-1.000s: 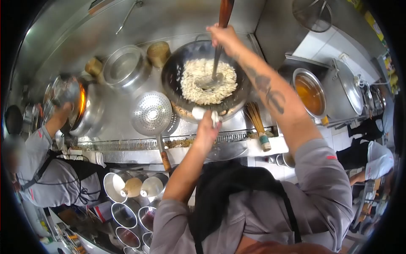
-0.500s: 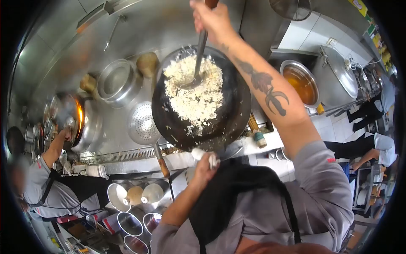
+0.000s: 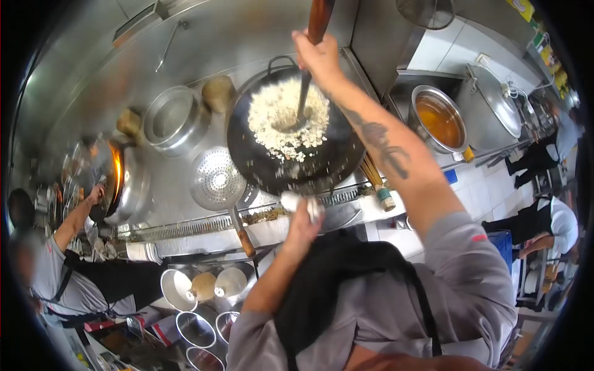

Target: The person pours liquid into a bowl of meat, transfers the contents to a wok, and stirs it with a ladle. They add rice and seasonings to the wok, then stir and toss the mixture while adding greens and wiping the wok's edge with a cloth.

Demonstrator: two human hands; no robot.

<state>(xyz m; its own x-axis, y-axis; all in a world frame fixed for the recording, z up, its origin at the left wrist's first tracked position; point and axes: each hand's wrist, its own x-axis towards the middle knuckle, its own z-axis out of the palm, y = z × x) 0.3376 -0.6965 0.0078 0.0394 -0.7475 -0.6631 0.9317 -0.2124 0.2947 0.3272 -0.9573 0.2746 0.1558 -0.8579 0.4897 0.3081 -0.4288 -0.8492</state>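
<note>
A large black wok (image 3: pixel 247 157) sits in front of me with a mound of pale, rice-like food (image 3: pixel 272 108), some of it blurred by motion. My right hand (image 3: pixel 318 59) is closed around the wooden handle of a ladle (image 3: pixel 304 96), whose bowl is sunk in the food. At the wok's near edge, my left hand (image 3: pixel 302 227) is closed on a folded white cloth (image 3: pixel 297 202). The cloth is against the near rim, and whatever part of the wok lies under it is hidden.
Left of the wok lies a perforated strainer (image 3: pixel 218 176) with a wooden handle. Behind it stands a metal pot (image 3: pixel 172 120). A pot of amber liquid (image 3: pixel 440 123) and a bamboo brush (image 3: pixel 380 191) are on the right. A co-worker (image 3: pixel 93 281) works by flames at left.
The wok has shifted away from me, its far loop handle now showing. My right hand and the ladle have moved right and slightly nearer. My left hand, with the cloth, has gone slightly forward.
</note>
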